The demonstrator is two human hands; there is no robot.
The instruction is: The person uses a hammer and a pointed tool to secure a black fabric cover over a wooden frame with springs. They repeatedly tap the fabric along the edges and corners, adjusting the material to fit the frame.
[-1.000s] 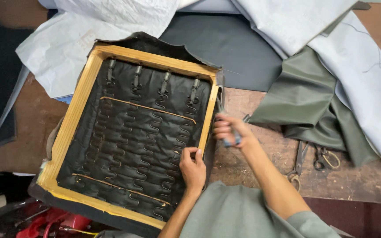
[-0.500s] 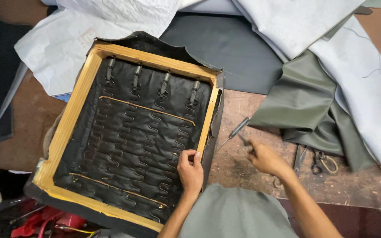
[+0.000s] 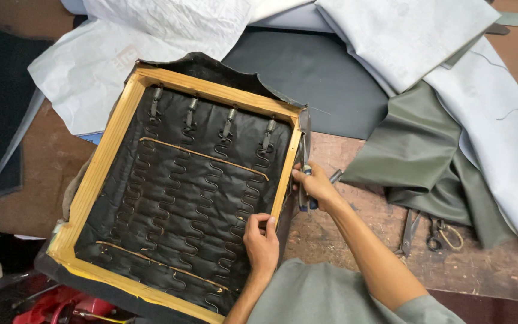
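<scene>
Upturned wooden seat frame (image 3: 100,180) with zigzag springs lies on the workbench (image 3: 361,240). Left hand (image 3: 262,243) presses flat on the right rail, fingers curled over its inner edge. Right hand (image 3: 314,185) clamps blue-handled pliers (image 3: 304,174) at the rail's outer edge. Risks: pliers slipping off the black fabric, fingers pinched, scissors (image 3: 436,231) knocked.
</scene>
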